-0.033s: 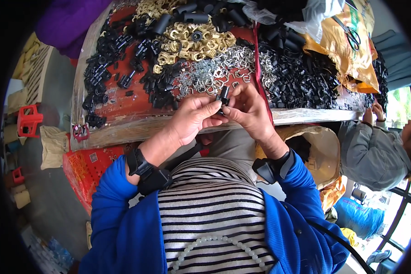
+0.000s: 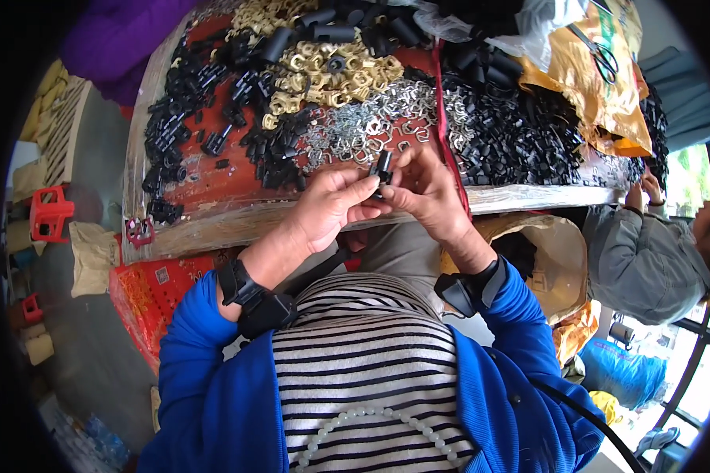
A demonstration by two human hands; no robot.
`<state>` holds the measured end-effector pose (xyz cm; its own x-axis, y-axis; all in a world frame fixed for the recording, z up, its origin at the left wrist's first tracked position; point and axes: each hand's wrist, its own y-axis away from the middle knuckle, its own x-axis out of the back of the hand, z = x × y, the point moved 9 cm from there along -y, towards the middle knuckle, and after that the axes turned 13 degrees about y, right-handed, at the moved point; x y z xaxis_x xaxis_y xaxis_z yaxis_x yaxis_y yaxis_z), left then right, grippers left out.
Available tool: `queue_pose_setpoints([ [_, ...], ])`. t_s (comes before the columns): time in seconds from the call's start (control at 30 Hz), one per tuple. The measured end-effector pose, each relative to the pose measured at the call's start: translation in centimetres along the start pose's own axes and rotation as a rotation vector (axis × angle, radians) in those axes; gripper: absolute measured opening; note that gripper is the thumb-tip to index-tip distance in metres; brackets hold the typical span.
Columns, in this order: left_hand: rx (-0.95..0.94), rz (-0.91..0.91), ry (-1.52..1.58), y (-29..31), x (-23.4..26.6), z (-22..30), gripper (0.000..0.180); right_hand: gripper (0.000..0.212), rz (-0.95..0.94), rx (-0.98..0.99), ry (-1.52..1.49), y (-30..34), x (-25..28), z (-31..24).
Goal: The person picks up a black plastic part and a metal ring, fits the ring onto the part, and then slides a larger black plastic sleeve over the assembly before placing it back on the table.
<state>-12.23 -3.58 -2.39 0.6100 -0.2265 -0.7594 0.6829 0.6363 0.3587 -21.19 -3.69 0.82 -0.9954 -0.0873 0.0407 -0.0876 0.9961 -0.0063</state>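
Over the table's near edge, both hands are together on a small black plastic part (image 2: 385, 162) with an upright cylindrical piece. My left hand (image 2: 330, 206) pinches its lower end between thumb and fingers. From the other side, my right hand (image 2: 430, 193) has its thumb and fingertips closed on the same part, whose lower end the fingers cover. Just beyond the hands lies a heap of bent metal clips (image 2: 355, 130). Small black plastic pieces (image 2: 280, 146) are piled to their left, and beige plastic rings (image 2: 331, 75) sit behind the clips.
Assembled black parts (image 2: 170, 130) line the left side of the red-topped table (image 2: 205, 181). A red strap (image 2: 442, 102) crosses it; more black pieces (image 2: 521, 134) lie to the right. Scissors (image 2: 603, 61) rest on an orange sack (image 2: 584, 94). A person in grey (image 2: 643, 256) works at the right.
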Motion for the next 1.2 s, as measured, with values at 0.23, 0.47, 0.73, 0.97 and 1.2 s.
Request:
queue_pose_setpoints([
  [0.23,0.034,-0.04,-0.047,0.8,0.1,-0.4,0.023,0.025,-0.028,0.042,0.3,2.2,2.2,2.2],
  [0.47,0.07,0.022,0.02,-0.2,1.6,-0.7,0.023,0.035,0.355,-0.016,1.437,4.7,14.3,-0.1],
  [0.73,0.102,0.051,0.042,-2.3,2.0,-0.6,0.02,0.041,0.193,-0.277,1.514,1.7,18.3,3.2],
  [0.97,0.101,0.083,0.033,-2.0,2.6,-1.1,0.028,0.039,0.339,-0.167,1.547,-0.3,22.6,3.6],
  [1.2,0.077,0.066,0.059,0.0,2.3,-0.9,0.022,0.032,0.355,0.077,1.513,-0.3,18.2,-0.5],
])
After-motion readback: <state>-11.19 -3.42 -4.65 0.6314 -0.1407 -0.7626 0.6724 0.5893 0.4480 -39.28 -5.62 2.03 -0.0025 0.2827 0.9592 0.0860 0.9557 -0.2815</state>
